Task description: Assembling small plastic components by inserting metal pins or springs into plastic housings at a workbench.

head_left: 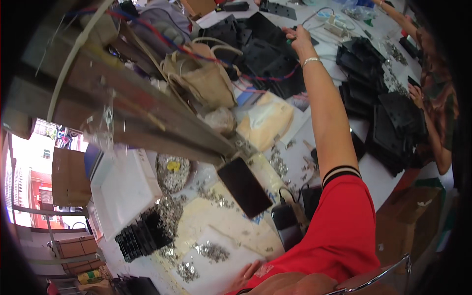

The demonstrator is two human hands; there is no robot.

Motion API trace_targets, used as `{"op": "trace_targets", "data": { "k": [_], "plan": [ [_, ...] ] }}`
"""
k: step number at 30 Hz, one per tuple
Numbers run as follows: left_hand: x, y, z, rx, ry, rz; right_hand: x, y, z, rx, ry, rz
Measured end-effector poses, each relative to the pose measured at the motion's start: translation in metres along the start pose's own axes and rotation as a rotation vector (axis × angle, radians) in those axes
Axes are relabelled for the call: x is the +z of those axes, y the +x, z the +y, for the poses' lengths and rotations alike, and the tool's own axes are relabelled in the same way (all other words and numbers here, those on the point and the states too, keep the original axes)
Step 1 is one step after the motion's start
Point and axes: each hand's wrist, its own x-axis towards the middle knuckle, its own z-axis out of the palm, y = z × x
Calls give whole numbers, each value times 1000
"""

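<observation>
My right arm in a red sleeve reaches far across the table. My right hand [301,41] is closed around something small and green, too small to name, above a spread of flat black plastic parts [263,56]. Low in the picture, my left hand [247,272] lies with its fingers stretched out on a white sheet [221,275], partly hidden by my body. Beside it on that sheet are loose piles of small shiny metal pieces [212,251]. A dark phone [244,187] rests beyond them.
A white tray [125,191], a row of black parts [142,236] and a bowl of metal pieces [173,179] stand left. A metal beam [147,118] crosses above the table, with a beige bag [199,78] behind. Another person's hand [416,95] is beside black stacks [398,123] at right.
</observation>
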Motion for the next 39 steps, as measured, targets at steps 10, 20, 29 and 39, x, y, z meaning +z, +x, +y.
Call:
{"op": "trace_targets", "data": {
  "k": [10,20,29,39],
  "plan": [
    [-18,35,-10,-43,-41,3,29,30,-18,-178,-14,237],
    [-9,8,-3,19,29,89,-28,-177,-91,-300,-464,76],
    [15,-6,-2,133,122,250,-77,-416,-123,-163,-562,-90],
    [24,-17,0,207,-2,533,-46,-573,-53,-69,-673,-351]
  ]
}}
